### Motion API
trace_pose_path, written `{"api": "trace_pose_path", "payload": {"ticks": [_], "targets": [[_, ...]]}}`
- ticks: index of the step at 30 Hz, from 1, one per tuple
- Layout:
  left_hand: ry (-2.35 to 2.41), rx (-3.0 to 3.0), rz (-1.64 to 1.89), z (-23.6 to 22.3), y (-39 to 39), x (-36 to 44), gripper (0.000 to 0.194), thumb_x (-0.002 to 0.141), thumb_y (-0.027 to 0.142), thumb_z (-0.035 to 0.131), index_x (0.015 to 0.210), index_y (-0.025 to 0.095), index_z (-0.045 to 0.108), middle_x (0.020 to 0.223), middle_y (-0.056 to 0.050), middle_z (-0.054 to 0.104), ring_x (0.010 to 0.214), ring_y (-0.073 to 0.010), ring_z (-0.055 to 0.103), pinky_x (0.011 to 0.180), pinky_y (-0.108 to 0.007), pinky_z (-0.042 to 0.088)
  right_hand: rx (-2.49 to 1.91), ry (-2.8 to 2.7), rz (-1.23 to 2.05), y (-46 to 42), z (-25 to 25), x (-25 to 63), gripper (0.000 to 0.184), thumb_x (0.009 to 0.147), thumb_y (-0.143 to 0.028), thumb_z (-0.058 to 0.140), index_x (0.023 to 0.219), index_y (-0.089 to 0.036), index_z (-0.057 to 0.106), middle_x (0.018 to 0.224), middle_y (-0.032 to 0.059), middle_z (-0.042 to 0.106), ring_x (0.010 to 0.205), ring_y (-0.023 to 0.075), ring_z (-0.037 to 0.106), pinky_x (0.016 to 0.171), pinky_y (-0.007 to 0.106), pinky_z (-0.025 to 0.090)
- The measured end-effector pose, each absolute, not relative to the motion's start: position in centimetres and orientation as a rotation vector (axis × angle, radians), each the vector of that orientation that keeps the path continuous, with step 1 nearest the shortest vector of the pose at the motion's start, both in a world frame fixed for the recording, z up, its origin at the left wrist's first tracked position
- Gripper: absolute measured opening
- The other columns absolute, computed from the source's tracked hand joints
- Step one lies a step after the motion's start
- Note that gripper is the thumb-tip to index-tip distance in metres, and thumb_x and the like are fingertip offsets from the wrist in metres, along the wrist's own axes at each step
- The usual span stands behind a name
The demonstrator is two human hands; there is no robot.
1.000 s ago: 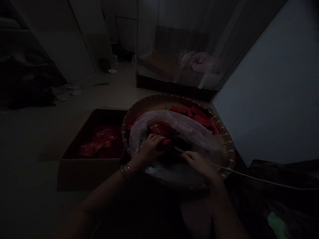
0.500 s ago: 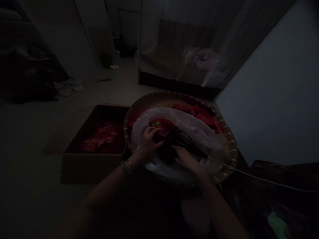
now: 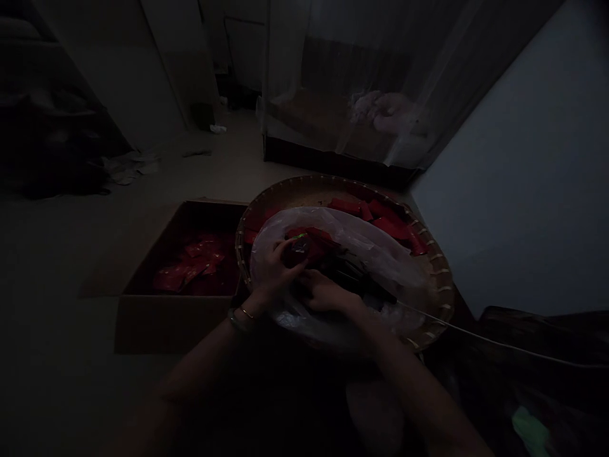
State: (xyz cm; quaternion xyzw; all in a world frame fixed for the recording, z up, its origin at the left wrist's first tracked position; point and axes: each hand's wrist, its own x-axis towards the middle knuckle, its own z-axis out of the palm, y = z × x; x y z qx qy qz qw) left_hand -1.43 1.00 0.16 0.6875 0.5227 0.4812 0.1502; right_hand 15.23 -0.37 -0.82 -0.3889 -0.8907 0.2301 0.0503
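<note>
My left hand [image 3: 280, 263] is closed around a small red packet [image 3: 297, 251] with a shiny end facing up. Beside it, my right hand [image 3: 326, 292] reaches low with its fingers curled; what they hold, if anything, is lost in the dark. Both hands are over a pale plastic bag [image 3: 380, 244] spread open in a round woven bamboo tray [image 3: 440, 279]. A long black tool [image 3: 354, 276] with a white cord [image 3: 495, 343] lies in the bag, to the right of my hands. More red packets [image 3: 314, 236] lie just beyond my left hand.
A cardboard box [image 3: 176, 324] holding several red packets [image 3: 197, 257] stands left of the tray. More red wrappers [image 3: 387, 222] lie along the tray's far right. A white wall [image 3: 523, 178] rises at right. Behind stands a netted bed [image 3: 333, 120]. The room is very dim.
My right hand has let go of the black tool, which now lies in the bag, and has moved left beside my left hand. My left hand has tipped the red packet's shiny end upward.
</note>
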Motion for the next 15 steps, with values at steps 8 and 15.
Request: {"api": "trace_pose_path", "payload": {"ticks": [8, 15], "targets": [[1.397, 2.028, 1.360, -0.1, 1.1, -1.3, 0.047, 0.071, 0.029, 0.071, 0.115, 0.022, 0.056, 0.106, -0.005, 0.058, 0.097, -0.0184, 0.058, 0.085, -0.031, 0.049, -1.319, -2.895, 0.641, -2.5, 1.2, 18.6, 0.061, 0.059, -0.017, 0.073, 0.119, -0.022, 0.061, 0.123, 0.0117, 0.057, 0.111, 0.0327, 0.047, 0.092, 0.043, 0.041], [1.238, 2.072, 1.360, -1.2, 1.5, -1.3, 0.051, 0.069, 0.025, 0.073, 0.117, 0.020, 0.055, 0.107, -0.006, 0.054, 0.099, -0.0190, 0.056, 0.087, -0.034, 0.048, -1.208, -2.844, 0.653, -2.6, 0.0, 17.1, 0.038, 0.068, -0.010, 0.063, 0.103, -0.023, 0.069, 0.114, 0.0063, 0.062, 0.114, 0.0260, 0.047, 0.093, 0.035, 0.040]]}}
